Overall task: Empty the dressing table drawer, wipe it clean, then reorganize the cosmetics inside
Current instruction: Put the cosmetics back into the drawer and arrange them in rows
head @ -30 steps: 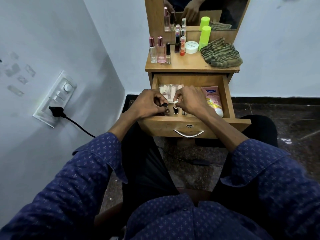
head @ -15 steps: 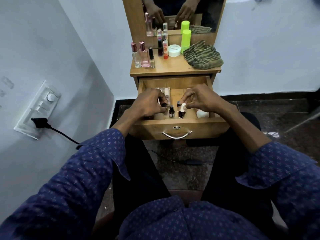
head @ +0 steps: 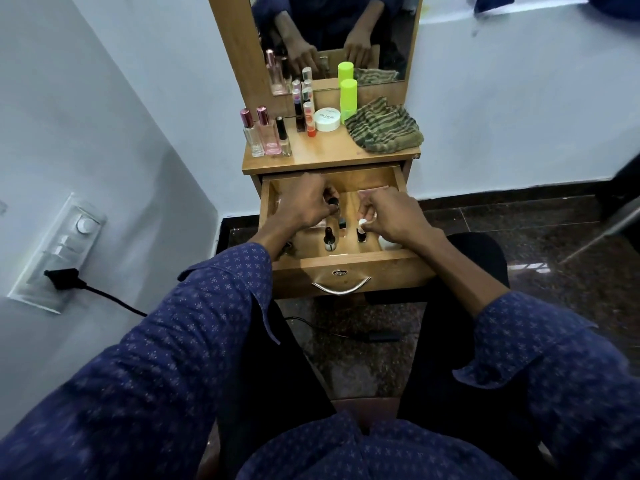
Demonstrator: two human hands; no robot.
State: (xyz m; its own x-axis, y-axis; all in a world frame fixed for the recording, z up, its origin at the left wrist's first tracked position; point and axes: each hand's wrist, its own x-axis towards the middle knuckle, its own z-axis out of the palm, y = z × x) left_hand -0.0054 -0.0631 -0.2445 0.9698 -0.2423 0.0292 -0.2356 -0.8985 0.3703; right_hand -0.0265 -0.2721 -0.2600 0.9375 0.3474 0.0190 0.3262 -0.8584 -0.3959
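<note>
The table (head: 332,157) stood at twelve o'clock with its drawer (head: 346,268) pulled open toward the person. By the look of it, the reorganizing step was in hand. A striped cloth (head: 384,131) lay on the table at one o'clock, and perfume bottles (head: 263,133) stood at eleven. The left hand (head: 304,206), fingers curled, pinched a dark-capped bottle (head: 333,202) above the drawer floor. The right hand (head: 391,216) pinched a small white-tipped item (head: 362,222) over a standing polish bottle (head: 361,235); another bottle (head: 329,240) stood just beside, near the front wall. Next, each piece probably needed setting upright in the row. Bare floor showed mid-drawer; the side walls sat close to both wrists.
</note>
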